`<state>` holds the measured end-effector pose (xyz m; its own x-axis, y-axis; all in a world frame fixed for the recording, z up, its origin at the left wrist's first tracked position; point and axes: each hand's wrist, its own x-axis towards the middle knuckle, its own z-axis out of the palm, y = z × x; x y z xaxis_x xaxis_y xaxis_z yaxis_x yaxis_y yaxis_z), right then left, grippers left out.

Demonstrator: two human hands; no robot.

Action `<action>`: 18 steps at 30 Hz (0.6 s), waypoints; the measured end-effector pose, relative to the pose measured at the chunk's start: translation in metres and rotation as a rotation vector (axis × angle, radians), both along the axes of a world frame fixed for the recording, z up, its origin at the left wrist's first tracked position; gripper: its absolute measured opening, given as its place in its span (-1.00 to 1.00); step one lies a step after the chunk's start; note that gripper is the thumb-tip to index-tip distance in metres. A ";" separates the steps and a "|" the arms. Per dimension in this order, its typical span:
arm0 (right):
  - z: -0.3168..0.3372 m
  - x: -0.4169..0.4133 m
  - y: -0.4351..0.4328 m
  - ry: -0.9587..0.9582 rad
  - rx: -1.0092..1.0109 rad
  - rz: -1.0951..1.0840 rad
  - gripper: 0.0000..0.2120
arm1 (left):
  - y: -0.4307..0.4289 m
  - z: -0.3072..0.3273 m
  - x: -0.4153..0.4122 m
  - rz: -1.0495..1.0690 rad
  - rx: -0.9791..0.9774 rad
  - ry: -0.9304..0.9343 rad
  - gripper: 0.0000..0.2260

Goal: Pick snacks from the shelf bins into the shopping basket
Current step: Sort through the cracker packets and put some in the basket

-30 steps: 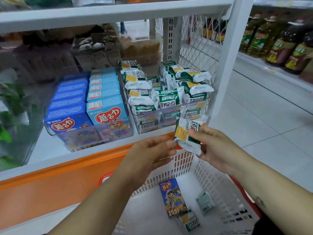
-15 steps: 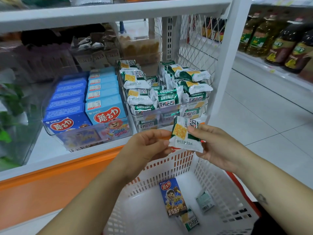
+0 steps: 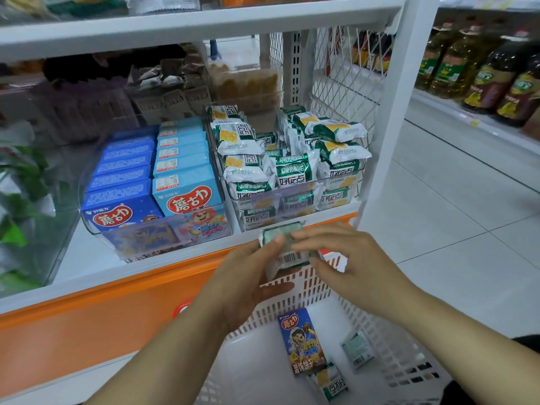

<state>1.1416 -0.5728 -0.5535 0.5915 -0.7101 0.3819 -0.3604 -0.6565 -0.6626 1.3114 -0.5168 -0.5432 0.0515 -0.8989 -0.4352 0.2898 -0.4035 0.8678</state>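
A green and white snack packet (image 3: 289, 252) is held just above the far rim of the white shopping basket (image 3: 380, 340), its back with a barcode facing me. My left hand (image 3: 245, 282) grips its left end, thumb on top and fingers underneath. My right hand (image 3: 347, 258) pinches its right end. In the basket lie a blue snack box (image 3: 302, 342) and two small packets (image 3: 357, 349) (image 3: 331, 382). On the shelf, one clear bin (image 3: 295, 200) holds several matching green packets, and a clear bin (image 3: 140, 229) to its left holds blue boxes.
An orange shelf front (image 3: 102, 314) runs below the bins, against the basket's far side. A white shelf post (image 3: 391, 118) stands right of the packet bin. Bottles of oil (image 3: 493, 80) line another shelf at the far right, across a tiled floor (image 3: 455, 217).
The packet has been turned over between my hands, from its printed front to its barcode back. Both hands sit slightly lower and closer together over the basket rim.
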 end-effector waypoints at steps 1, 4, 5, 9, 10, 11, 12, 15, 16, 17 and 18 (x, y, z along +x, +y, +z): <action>0.003 0.000 0.000 -0.071 0.082 -0.031 -0.60 | -0.001 -0.001 0.001 0.013 0.003 0.005 -0.68; 0.011 0.000 -0.005 -0.298 0.362 -0.206 -0.71 | -0.003 0.001 0.000 -0.025 -0.041 0.031 -0.75; 0.011 -0.001 -0.008 -0.324 0.456 -0.226 -0.76 | -0.003 0.001 0.000 -0.041 -0.059 0.037 -0.76; 0.010 -0.003 -0.011 -0.345 0.654 -0.198 -0.91 | -0.002 0.001 -0.001 -0.087 -0.095 0.031 -0.71; 0.011 -0.003 -0.011 -0.342 0.666 -0.196 -0.95 | -0.002 0.000 0.000 -0.095 -0.097 0.029 -0.68; 0.010 -0.004 -0.011 -0.351 0.691 -0.195 -0.89 | -0.002 0.000 0.001 -0.097 -0.098 0.029 -0.67; 0.010 -0.004 -0.010 -0.387 0.750 -0.184 -0.84 | -0.002 0.000 0.002 -0.092 -0.099 0.036 -0.68; 0.012 -0.003 -0.010 -0.536 0.963 -0.116 -0.80 | -0.003 -0.001 0.002 -0.077 -0.107 0.092 -0.70; 0.013 -0.003 -0.010 -0.562 0.997 -0.102 -0.80 | -0.003 -0.002 0.002 -0.078 -0.109 0.098 -0.71; 0.012 -0.003 -0.009 -0.574 1.009 -0.095 -0.81 | -0.003 -0.002 0.002 -0.076 -0.112 0.102 -0.71; 0.012 -0.004 -0.009 -0.578 1.015 -0.099 -0.83 | -0.004 -0.002 0.001 -0.070 -0.116 0.108 -0.70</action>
